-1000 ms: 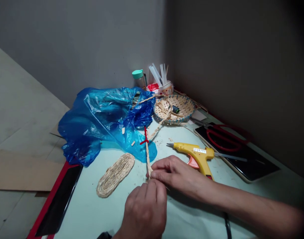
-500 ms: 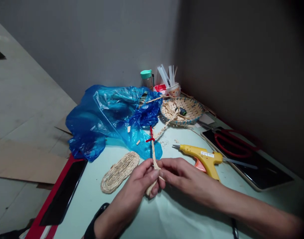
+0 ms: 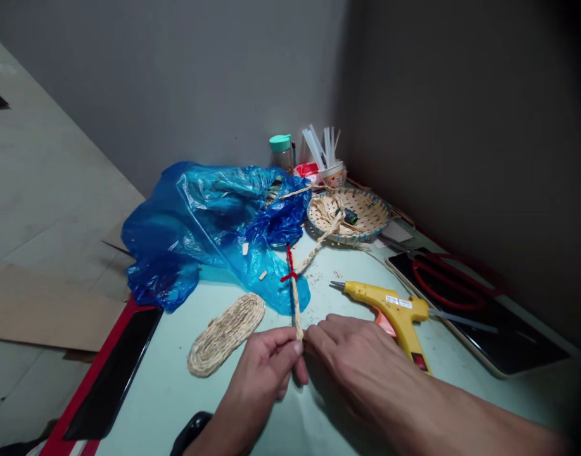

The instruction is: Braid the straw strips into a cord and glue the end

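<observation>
A pale green table (image 3: 176,392) fills the lower view, pushed into a corner of grey walls. On its far left lies a crumpled blue plastic bag (image 3: 209,221), the biggest thing on it. To the right, a dark tray (image 3: 509,335) holds red-handled scissors (image 3: 449,278). Behind the bag's right end sits a round woven basket (image 3: 350,214), and past it a cup of white sticks (image 3: 332,166) and a jar with a green lid (image 3: 281,151). A yellow glue gun (image 3: 395,311) lies on its side near my right hand, nozzle pointing left. An oval woven mat (image 3: 226,332) rests flat just left of my left hand.

Between my hands is a thin braided straw cord (image 3: 296,304). It runs away from me across the table toward the basket, with a small red tie (image 3: 289,266) partway along. My left hand (image 3: 264,370) pinches the near end of the cord between thumb and fingers. My right hand (image 3: 351,358) meets it from the other side, fingertips pressed to the same spot.
</observation>
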Demonstrator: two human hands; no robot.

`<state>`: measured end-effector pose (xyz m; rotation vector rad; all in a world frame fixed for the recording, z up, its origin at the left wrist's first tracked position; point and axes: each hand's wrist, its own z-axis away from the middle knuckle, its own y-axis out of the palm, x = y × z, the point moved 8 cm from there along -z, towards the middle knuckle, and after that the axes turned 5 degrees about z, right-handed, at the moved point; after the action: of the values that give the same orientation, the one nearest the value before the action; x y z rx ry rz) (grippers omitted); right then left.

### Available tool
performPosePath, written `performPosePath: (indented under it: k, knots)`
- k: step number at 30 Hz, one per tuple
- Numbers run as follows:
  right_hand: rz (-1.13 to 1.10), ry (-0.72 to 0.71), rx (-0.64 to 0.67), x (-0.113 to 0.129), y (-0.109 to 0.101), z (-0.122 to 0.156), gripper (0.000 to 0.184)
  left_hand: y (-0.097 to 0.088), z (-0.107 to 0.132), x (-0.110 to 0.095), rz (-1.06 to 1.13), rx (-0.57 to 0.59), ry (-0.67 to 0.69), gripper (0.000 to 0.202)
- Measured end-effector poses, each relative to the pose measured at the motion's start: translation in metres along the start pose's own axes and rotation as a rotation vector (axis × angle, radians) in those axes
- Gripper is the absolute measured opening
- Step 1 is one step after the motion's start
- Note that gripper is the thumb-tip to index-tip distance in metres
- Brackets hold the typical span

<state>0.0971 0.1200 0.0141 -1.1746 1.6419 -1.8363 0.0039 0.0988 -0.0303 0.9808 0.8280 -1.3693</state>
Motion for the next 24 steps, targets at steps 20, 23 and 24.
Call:
performPosePath:
  k: [20,23,24]
  knots:
    - [-0.074,-0.388,-0.27,0.034,-0.023,0.011,0.012,-0.004,0.006,0.011,0.266,-0.014,-0.046,0.021]
    - [-0.312,-0.035,-0.304,-0.005,-0.039,0.001,0.014,0.001,0.009,0.002,0.38,0.013,-0.01,0.019]
    - [-0.385,0.068,-0.269,-0.016,-0.036,-0.001,0.015,0.002,0.009,-0.001,0.398,0.016,-0.004,0.019]
